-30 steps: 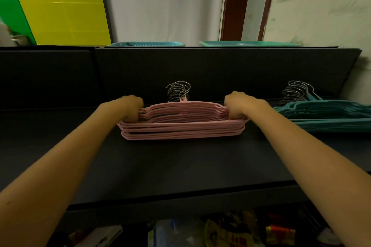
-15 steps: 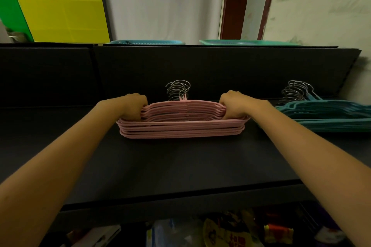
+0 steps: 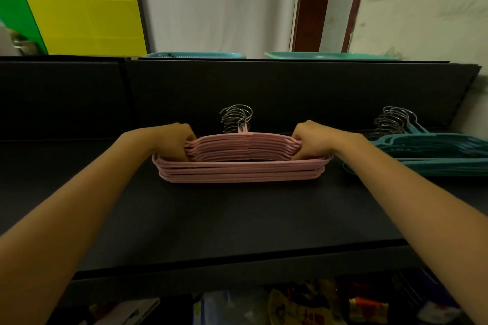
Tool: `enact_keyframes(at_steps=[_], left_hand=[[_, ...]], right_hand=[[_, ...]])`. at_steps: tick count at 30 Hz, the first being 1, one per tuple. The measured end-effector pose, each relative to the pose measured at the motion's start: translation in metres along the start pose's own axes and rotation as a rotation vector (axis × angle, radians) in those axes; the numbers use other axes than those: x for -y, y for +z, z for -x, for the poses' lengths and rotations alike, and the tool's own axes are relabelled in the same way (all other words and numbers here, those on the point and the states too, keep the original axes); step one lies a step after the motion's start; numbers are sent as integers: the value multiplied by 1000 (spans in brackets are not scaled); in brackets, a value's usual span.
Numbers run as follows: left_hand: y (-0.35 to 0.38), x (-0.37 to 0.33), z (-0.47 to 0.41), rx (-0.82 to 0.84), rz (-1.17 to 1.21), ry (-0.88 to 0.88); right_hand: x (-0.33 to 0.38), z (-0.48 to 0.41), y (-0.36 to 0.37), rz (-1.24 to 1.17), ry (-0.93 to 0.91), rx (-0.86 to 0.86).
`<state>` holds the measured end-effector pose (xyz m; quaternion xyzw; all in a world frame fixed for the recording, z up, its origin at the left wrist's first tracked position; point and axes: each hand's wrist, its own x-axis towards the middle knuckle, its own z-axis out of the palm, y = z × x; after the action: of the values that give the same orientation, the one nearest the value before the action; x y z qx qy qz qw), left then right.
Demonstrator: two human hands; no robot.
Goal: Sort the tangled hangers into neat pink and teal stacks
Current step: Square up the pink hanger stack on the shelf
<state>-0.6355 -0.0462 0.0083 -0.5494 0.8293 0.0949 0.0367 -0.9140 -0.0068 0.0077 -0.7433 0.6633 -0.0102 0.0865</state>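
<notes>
Dark matte table (image 3: 237, 221) runs along a black back panel (image 3: 290, 92), and the stack of slim pink plastic hangers (image 3: 243, 169) lies flat in the middle of it, its grey wire hooks (image 3: 236, 119) toward the panel. At the stack's left shoulder the left hand (image 3: 171, 141) has its fingers curled round the upper hangers. At its right shoulder the right hand (image 3: 311, 140) grips the same way. Further right of the pink stack, and apart from it, lies the stack of teal plastic hangers (image 3: 435, 152). From where I stand, the person looks to be squaring the pink pile. Done well, both ends get squeezed evenly inward and pressed down so the upper hangers settle flush over the lower bars, with the hooks nested in one line before the hands let go.
</notes>
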Motion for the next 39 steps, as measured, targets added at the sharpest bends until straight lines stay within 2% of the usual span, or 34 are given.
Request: enact_keyframes(at_steps=[11,14,17,21,24,31,33,36,39], left_hand=[[5,1,0,-81,20,49],[5,5,3,-52,85,-27],[1,17,10,30,148,-144],[-7,23,21,123,312,-281],[-5,20,24,105,359,-290],[-1,13,18,28,276,-347],[-3,14,19,73,266,-395],[-6,15,23,243,311,-452],[-7,9,20,270,297,-481]], right_hand=[[7,0,0,31,41,-27],[2,9,-4,-51,84,30],[-6,18,-11,-32,226,105],[-9,25,-16,-126,405,204],[-5,25,-14,-164,441,256],[-3,17,-11,-47,455,196],[-5,18,-13,-78,483,248],[-3,16,-16,-104,535,321],[3,11,-17,-28,566,327]])
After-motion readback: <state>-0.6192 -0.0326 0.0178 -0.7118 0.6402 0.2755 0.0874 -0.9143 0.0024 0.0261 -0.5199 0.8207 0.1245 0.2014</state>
